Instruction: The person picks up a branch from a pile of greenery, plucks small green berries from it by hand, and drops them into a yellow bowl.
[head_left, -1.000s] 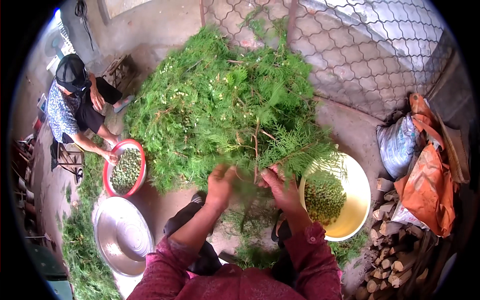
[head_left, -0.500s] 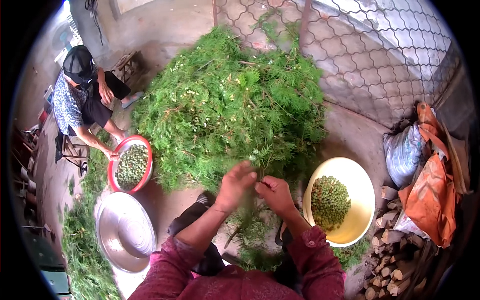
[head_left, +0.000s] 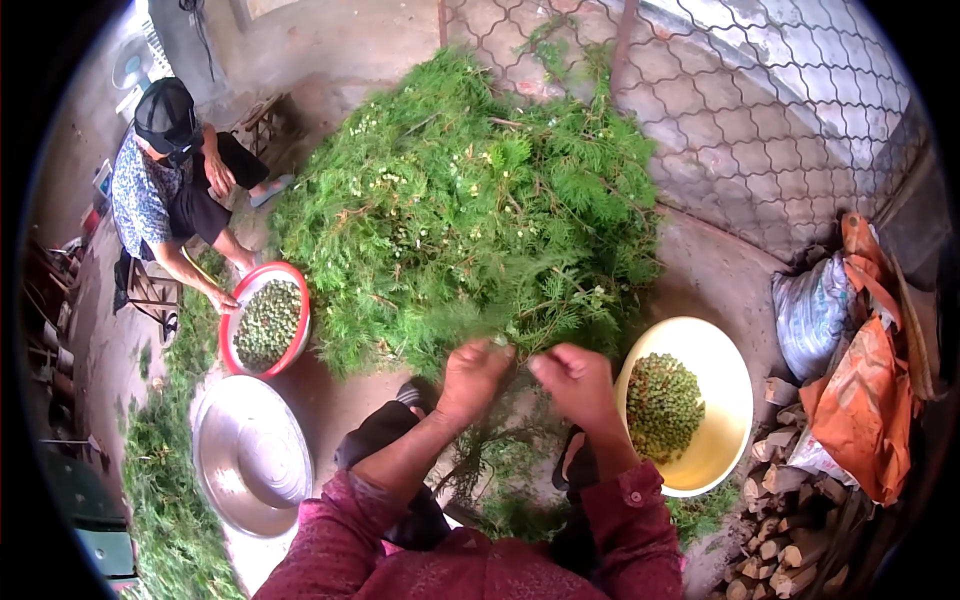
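Observation:
My left hand [head_left: 474, 380] is closed round a thin leafy sprig [head_left: 478, 445], whose blurred foliage hangs below it over my lap. Close beside it, my right hand [head_left: 578, 384] is pinched, thumb against bent fingers. Whatever lies between those fingertips is too small and blurred to make out. Just beyond both hands rises a big heap of feathery green branches [head_left: 470, 210], dotted with pale green cones. To the right of my right hand stands a cream-yellow basin [head_left: 728, 400] partly filled with small green cones [head_left: 662, 408].
At left, a seated person in a cap [head_left: 160, 190] reaches into a red-rimmed basin [head_left: 304, 300] of green cones. A metal basin [head_left: 225, 450] sits nearer me, beside scattered foliage [head_left: 170, 510]. Firewood [head_left: 795, 535] and an orange sack [head_left: 862, 415] lie at right; wire mesh [head_left: 750, 130] stands behind.
My hands have moved slightly apart, the right one shifting rightward. The hanging sprig has swung a little to the left. The seated person's hand stays at the red-rimmed basin.

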